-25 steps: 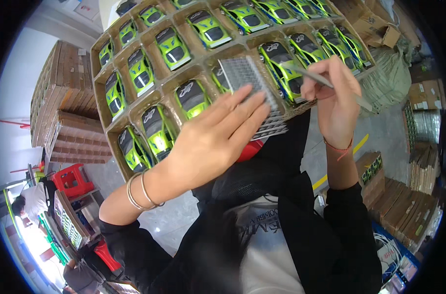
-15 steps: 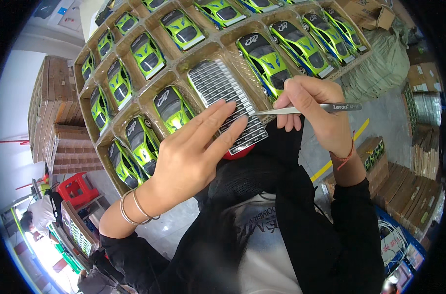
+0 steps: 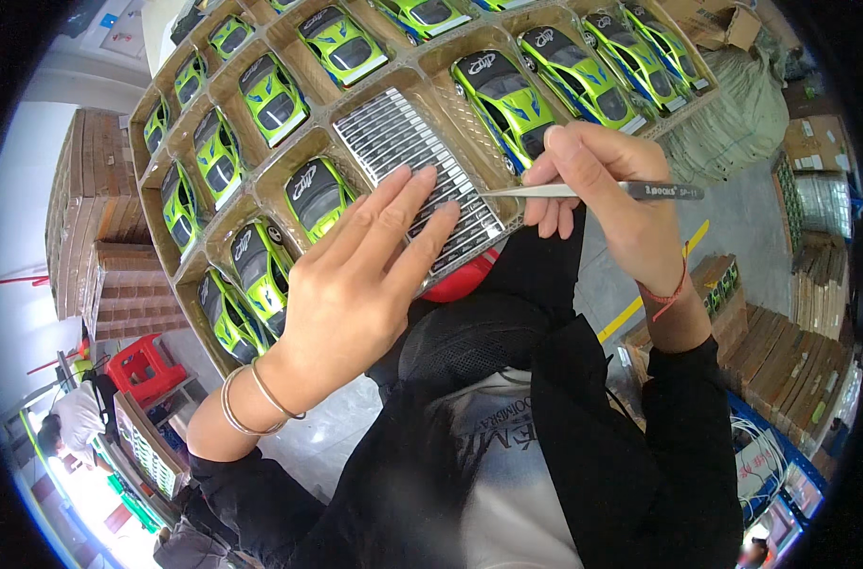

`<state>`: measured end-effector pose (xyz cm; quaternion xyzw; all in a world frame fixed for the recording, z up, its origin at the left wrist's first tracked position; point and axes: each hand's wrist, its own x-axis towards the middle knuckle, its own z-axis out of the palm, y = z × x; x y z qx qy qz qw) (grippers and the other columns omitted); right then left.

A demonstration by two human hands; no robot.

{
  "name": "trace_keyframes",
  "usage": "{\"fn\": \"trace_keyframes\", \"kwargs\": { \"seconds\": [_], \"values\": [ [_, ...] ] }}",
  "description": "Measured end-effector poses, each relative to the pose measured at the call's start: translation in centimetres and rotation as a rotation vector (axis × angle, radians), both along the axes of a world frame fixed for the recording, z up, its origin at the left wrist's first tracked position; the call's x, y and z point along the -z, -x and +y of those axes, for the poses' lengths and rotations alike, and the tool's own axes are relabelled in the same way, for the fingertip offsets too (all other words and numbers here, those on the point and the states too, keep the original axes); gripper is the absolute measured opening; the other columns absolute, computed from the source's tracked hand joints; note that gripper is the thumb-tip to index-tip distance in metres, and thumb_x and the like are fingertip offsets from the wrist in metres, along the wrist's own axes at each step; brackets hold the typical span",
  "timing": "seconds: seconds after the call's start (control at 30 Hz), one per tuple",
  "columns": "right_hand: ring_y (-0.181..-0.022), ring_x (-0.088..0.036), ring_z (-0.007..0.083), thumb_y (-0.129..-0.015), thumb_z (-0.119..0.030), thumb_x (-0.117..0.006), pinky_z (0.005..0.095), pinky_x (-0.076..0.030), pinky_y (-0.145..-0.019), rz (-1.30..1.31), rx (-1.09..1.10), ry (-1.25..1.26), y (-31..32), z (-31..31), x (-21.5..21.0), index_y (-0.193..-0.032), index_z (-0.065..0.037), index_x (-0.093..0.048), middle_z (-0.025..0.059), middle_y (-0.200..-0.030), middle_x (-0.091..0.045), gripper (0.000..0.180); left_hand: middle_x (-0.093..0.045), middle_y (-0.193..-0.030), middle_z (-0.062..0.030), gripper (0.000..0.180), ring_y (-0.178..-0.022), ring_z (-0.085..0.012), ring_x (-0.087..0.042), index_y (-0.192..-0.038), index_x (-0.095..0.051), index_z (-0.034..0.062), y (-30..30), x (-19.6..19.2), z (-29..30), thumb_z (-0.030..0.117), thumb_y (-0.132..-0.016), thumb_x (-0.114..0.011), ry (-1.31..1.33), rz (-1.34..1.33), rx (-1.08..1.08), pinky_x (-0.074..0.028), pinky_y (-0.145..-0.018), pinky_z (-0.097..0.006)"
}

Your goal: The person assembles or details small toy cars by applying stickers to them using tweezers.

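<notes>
A sheet of black-and-white strip stickers [image 3: 390,136] lies across an unfilled pocket of a brown divided tray [image 3: 457,104]. My left hand [image 3: 355,270] rests with fingers stretched out flat on the sheet's left side. In my right hand [image 3: 607,185], a pair of tweezers [image 3: 583,191] is pinched, the handle pointing right. Its fine tip meets the sheet's right edge; whether a sticker is caught in it is too small to tell. Green toy cars [image 3: 512,104] with dark roofs sit in the other pockets, one of them [image 3: 317,199] close beside my left fingers.
A red rounded thing [image 3: 462,277] shows under the tray's near edge. Stacked cardboard boxes [image 3: 114,213] stand at the left, near a red stool [image 3: 145,368]. More cardboard [image 3: 782,365] is piled at the right. Another person [image 3: 76,422] is at the far lower left.
The sticker sheet and tray have shifted a little left and up in view. My left hand has gone along with the sheet; the tweezers' tip has moved slightly up along its right edge.
</notes>
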<state>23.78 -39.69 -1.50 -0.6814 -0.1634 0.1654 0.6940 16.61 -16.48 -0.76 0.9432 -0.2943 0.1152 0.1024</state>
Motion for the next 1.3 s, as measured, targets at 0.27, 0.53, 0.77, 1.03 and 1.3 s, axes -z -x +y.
{"fn": "trace_keyframes", "kwargs": {
  "seconds": [0.27, 0.53, 0.77, 1.03, 1.3],
  "values": [
    [-0.055, -0.06, 0.008, -0.101, -0.028, -0.054, 0.0201, -0.044, -0.048, 0.0, -0.047, 0.061, -1.5, 0.8, 0.0, -0.084, 0.001, -0.066, 0.005, -0.067, -0.065, 0.036, -0.062, -0.128, -0.0153, 0.039, -0.118, -0.0317, -0.061, -0.115, -0.066, 0.0028, -0.4, 0.3, 0.4, 0.003, -0.076, -0.065, 0.043, 0.017, -0.02, -0.052, -0.096, -0.04],
    [-0.054, -0.059, 0.0083, -0.102, -0.026, -0.052, 0.0201, -0.044, -0.048, -0.005, -0.059, 0.059, -1.6, 0.6, 0.0, -0.084, 0.001, -0.066, 0.0055, -0.067, -0.065, 0.035, -0.061, -0.129, -0.0156, 0.044, -0.119, -0.0328, -0.061, -0.116, -0.065, 0.0023, -0.4, 0.2, 0.3, -0.003, -0.072, -0.062, 0.049, 0.025, -0.028, -0.053, -0.095, -0.039],
    [-0.053, -0.059, 0.008, -0.102, -0.027, -0.052, 0.0201, -0.044, -0.048, -0.001, -0.067, 0.07, -1.7, 0.5, 0.1, -0.084, 0.001, -0.066, 0.0056, -0.066, -0.065, 0.036, -0.063, -0.124, -0.0162, 0.036, -0.115, -0.0326, -0.063, -0.111, -0.066, 0.0002, -0.6, 0.4, 0.3, 0.003, -0.075, -0.063, 0.038, -0.012, -0.01, -0.054, -0.093, -0.04],
    [-0.053, -0.058, 0.0077, -0.102, -0.027, -0.052, 0.02, -0.043, -0.048, -0.012, -0.071, 0.067, -1.6, 0.6, 0.2, -0.083, 0.001, -0.065, 0.0054, -0.067, -0.065, 0.036, -0.063, -0.124, -0.0161, 0.035, -0.114, -0.0323, -0.063, -0.11, -0.066, 0.0003, -0.5, 0.5, 0.4, 0.004, -0.076, -0.063, 0.028, -0.028, -0.008, -0.054, -0.092, -0.039],
    [-0.054, -0.058, 0.0078, -0.102, -0.027, -0.052, 0.0206, -0.043, -0.049, -0.06, -0.105, 0.098, -1.8, 0.7, 0.2, -0.083, 0.001, -0.065, 0.0055, -0.067, -0.064, 0.036, -0.059, -0.133, -0.0151, 0.049, -0.121, -0.0323, -0.06, -0.118, -0.065, 0.0038, -0.3, 0.1, 0.3, -0.007, -0.071, -0.06, 0.021, 0.019, -0.038, -0.052, -0.095, -0.038]
  ]
}}
